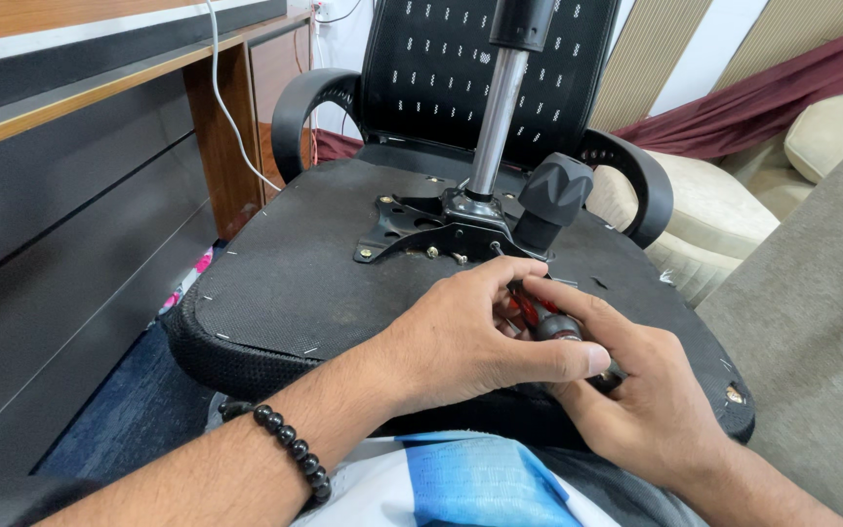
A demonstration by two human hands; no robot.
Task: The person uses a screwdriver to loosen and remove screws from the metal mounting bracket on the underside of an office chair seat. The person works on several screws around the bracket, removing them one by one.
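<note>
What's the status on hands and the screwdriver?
Left hand and right hand both closed on red-and-black screwdriver. Tip at metal mounting plate under overturned chair seat. Black knob close above.

Looks like a home office or a small office room that doubles as a lounge, not a proper workshop. There's a long wood-and-dark-panel desk point(70, 117) along the left with a white cable point(231, 107) hanging down from it, blue carpet point(139, 410) on the floor, and a black mesh-back office chair point(285, 283) lying tipped over with its underside up. Off to the right you've got cream cushioned sofas point(724, 215) with a maroon cloth point(782, 88) draped behind them, plus beige ribbed wall panels point(656, 49).
</note>
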